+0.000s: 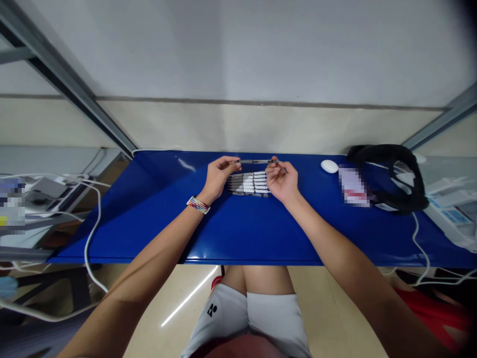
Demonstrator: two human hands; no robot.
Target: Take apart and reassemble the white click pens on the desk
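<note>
A slim pen [255, 161] is stretched level between my two hands, above the far part of the blue table [238, 228]. My left hand [220, 174] pinches its left end between thumb and fingers. At the other end, the fingertips of my right hand [282, 178] close on it. Just below the pen lies a row of several white pens with dark tips [248, 184], side by side on the table. My right fingers cover part of the row's right end. A woven multicoloured band [198, 204] circles my left wrist.
Right of my hands lie a white oval object [329, 166], a blurred-out packet [353, 186] and a black headband-like strap [413, 174]. White cables [97, 219] hang at the left; another runs down on the right. Grey metal posts [80, 82] flank the table, with a wall behind.
</note>
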